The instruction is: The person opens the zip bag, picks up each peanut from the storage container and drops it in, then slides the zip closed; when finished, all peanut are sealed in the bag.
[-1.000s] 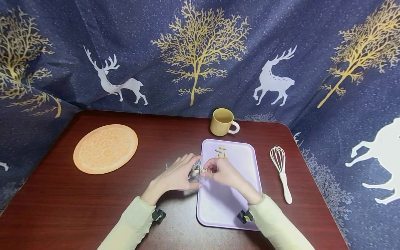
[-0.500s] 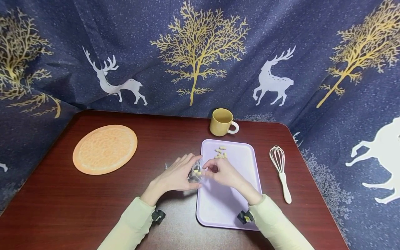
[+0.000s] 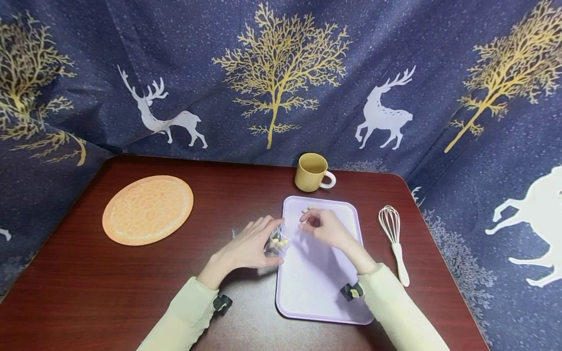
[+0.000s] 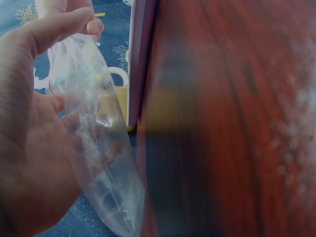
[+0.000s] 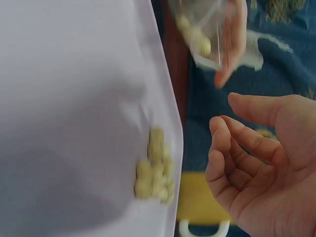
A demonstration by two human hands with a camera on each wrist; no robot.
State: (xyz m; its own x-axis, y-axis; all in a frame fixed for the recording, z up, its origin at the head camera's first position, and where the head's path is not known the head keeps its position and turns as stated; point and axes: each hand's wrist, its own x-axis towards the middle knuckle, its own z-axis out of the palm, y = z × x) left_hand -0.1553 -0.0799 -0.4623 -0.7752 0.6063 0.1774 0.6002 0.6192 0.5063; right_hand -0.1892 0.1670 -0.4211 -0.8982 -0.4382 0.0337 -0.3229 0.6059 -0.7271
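My left hand [image 3: 248, 246] holds a clear plastic zip bag [image 4: 106, 143] near the tray's left edge, thumb and fingers spread round its mouth. Inside the bag, in the head view, lie a few peanuts [image 3: 279, 242]. Over the lilac tray [image 3: 313, 297] hovers my right hand [image 3: 329, 229], its fingers loosely bent. The right wrist view shows a gap between thumb and fingertips [image 5: 217, 123], with nothing in it. A small heap of peanuts [image 5: 157, 170] lies on the tray; in the head view the right hand mostly hides it.
A yellow mug [image 3: 311, 172] with a white handle stands behind the tray. To the tray's right lies a cream whisk [image 3: 396, 243]. A round orange mat [image 3: 148, 210] rests at the left of the dark red table [image 3: 88, 292]. A patterned curtain hangs behind.
My right hand has drawn away from the bag's mouth, moving right and slightly back over the tray, and now covers most of the peanut heap. The left hand and bag stay in place.
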